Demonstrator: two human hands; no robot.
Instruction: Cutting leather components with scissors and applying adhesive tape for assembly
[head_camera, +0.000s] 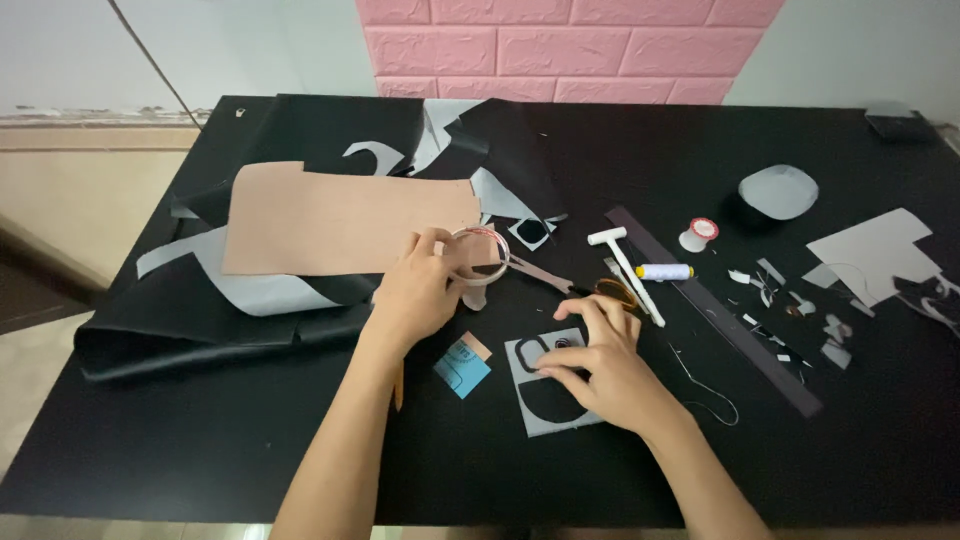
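My left hand (420, 290) grips clear tape roll (478, 255) at frame centre, over edge of tan sheet (340, 220). My right hand (600, 365) presses flat on grey cut piece (545, 385) (black shape already laid on it, nothing taped yet, I judge). Scissors (575, 285) just above. Bare black table (200, 440) lower left; front edge near.

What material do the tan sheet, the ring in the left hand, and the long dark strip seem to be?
Tan sheet: probably leather or faux leather, matte, lying flat with cut edges. Ring in the left hand: likely a roll of clear tape, glossy and see-through. Dark strip: perhaps a metal or plastic ruler, straight and rigid; unclear which.
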